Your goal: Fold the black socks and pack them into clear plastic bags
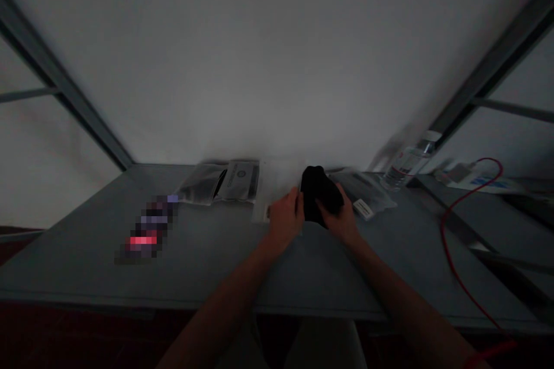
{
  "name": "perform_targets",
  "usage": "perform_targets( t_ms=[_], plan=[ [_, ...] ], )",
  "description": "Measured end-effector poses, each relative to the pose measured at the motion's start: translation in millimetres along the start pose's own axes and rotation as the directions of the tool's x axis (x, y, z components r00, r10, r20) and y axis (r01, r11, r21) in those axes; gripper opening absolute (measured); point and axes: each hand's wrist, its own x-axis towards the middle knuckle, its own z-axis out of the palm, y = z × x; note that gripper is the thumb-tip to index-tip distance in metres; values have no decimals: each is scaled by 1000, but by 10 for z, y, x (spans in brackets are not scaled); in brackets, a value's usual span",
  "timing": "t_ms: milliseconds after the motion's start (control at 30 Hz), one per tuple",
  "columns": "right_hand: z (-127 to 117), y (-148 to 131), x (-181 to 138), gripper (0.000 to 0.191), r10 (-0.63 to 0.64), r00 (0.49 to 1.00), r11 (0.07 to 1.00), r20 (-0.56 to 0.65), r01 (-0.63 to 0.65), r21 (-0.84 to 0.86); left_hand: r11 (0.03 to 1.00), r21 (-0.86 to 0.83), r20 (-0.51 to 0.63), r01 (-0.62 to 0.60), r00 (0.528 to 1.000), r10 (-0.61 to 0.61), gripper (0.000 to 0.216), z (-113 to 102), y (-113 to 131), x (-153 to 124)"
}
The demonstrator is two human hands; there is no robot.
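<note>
Cloth (319, 187) looking matt, fabric-like. Milky bag (277, 179) just left of cloth showing thin, translucent plastic. Packet (238, 177) farther left of cloth showing glossy film. Clear bag (357, 184) right of cloth creasing, shining faintly; label (363, 209) looking papery. Bottle (407, 167), farther right of cloth, glinting: smooth clear plastic. Table (208, 259) below cloth appearing smooth, dull. Wall (259, 57) behind cloth looking matt.

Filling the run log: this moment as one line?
left hand: at translucent bag; right hand: holding black fabric item; plastic bottle: right
</note>
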Motion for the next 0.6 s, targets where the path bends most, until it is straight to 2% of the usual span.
perform_targets(
  t_ms=[67, 133, 200, 267, 367, 600],
  plan=[
    [20, -10, -15, 34, 46, 999, 998, -20, -45, 35, 999, 36, -20, 8, 1000, -7, 28, 7, -2, -1],
    [39, -11, -29, 37, 189, 982, 974, 26, -191, 125, 998, 61, -62, 27, 998, -23, 30, 6, -5, 2],
    [51, -24, -42, 37, 379, 916, 887, 129, -399, 232, 996, 83, -98, 43, 995, -34, 31, 0, -7, 4],
    [54, -54, -53, 38, 501, 833, 773, 234, -552, 312, 994, 97, -111, 47, 993, -36, 30, -6, -6, 2],
    [42, -99, -65, 41, 542, 772, 680, 332, -635, 366, 994, 105, -104, 25, 994, -14, 30, -11, -5, -8],
    [-14, -75, -72, 39, 491, 747, 649, 448, -657, 383, 983, 144, -32, -116, 992, 122, 33, -40, 13, -25]
  ],
)
